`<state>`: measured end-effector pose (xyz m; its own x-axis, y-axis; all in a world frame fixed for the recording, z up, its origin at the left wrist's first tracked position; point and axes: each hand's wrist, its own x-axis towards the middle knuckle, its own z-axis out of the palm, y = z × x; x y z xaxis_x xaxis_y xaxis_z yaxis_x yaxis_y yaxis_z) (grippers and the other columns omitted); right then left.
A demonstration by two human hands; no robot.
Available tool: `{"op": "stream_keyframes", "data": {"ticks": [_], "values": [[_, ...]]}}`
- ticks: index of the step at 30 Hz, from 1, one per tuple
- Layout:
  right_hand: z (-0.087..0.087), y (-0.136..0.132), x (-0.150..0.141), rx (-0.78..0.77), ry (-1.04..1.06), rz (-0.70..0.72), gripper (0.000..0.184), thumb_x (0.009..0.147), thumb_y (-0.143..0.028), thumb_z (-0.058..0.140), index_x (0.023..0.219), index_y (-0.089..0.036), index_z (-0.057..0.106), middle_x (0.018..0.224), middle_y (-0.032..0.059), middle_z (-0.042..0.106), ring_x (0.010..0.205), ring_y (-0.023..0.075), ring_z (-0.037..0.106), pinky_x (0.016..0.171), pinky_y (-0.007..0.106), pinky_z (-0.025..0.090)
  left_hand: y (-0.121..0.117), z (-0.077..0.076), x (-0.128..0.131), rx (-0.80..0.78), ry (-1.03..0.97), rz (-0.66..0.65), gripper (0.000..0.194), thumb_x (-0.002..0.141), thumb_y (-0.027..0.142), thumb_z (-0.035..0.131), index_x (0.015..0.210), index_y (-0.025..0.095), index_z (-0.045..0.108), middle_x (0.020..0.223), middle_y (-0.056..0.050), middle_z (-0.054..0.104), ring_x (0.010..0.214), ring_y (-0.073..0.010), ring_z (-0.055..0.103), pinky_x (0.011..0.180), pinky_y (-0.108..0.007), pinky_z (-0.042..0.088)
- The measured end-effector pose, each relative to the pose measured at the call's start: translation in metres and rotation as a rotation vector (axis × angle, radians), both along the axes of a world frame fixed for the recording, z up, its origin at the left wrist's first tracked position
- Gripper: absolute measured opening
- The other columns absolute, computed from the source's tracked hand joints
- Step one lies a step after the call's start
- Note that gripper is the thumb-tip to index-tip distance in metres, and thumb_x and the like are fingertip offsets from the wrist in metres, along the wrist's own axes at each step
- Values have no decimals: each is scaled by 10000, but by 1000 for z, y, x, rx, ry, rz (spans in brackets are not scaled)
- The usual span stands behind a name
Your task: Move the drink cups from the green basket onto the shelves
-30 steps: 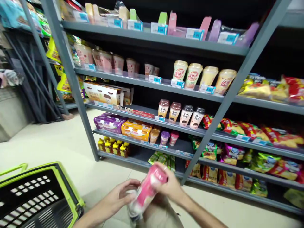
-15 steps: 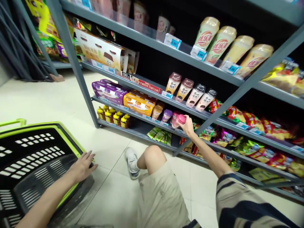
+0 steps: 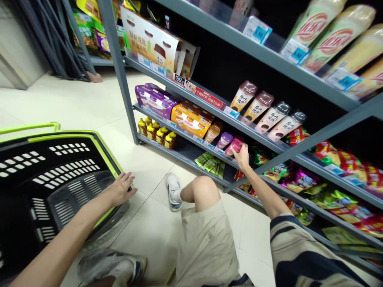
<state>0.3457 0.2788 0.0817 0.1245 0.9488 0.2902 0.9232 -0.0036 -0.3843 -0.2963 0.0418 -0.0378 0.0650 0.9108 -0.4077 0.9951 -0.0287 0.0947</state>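
Note:
My right hand is closed around a pink-lidded cup on a low shelf. Its fingers wrap the cup's right side and hide part of it. Just left of it on the shelf stand a purple-lidded cup and a brown-lidded cup. My left hand rests on the lime-green rim of a black shopping basket, palm down, with fingers stretched out and apart.
Metal shelving fills the right side, with a diagonal brace close to my right arm. Boxed multipacks, yellow-capped bottles and green packets sit left of my right hand. Snack bags lie to its right.
The pink-lidded cup in my right hand has shifted from a tilted position near the shelf front into line beside the purple-lidded cup. My view has turned; my left hand stays on the basket rim.

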Motion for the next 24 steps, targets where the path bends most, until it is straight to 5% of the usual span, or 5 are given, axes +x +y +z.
{"op": "stream_keyframes", "data": {"ticks": [7,12,16,20,24], "values": [[5,-2,1,5,-11,8,765,1012,-503,760,1590,-71,506,1604,229,423,1437,219,517,1311,333,458,0,4,2,21,-47,10,995,934,565,370,1641,-124,496,1803,-316,261,1721,-479,148,1416,-522,197],[14,-32,-12,110,-19,44,941,1051,-650,664,1710,-35,392,1761,270,177,1672,275,289,1467,405,256,-3,13,9,11,-72,19,951,959,535,377,1645,-112,496,1798,-317,277,1712,-468,197,1409,-498,218],[2,-141,-56,208,291,201,827,1150,-691,386,1653,-38,456,1757,232,274,1692,197,335,1488,363,281,-6,13,10,42,-127,67,948,969,551,435,1658,-97,482,1824,-308,213,1722,-453,167,1404,-508,239],[-19,-276,-92,-430,754,241,845,1153,-790,272,1594,-147,597,1668,124,487,1578,202,522,1438,373,408,-4,8,8,34,-123,85,893,993,517,480,1672,-61,487,1837,-289,187,1728,-438,160,1401,-530,255],[-25,-331,-94,-493,793,240,789,1139,-793,389,1601,-207,645,1651,92,513,1585,233,528,1437,445,421,2,36,19,11,-125,127,785,1052,388,552,1664,-98,480,1818,-323,208,1728,-426,173,1416,-485,208]]}}
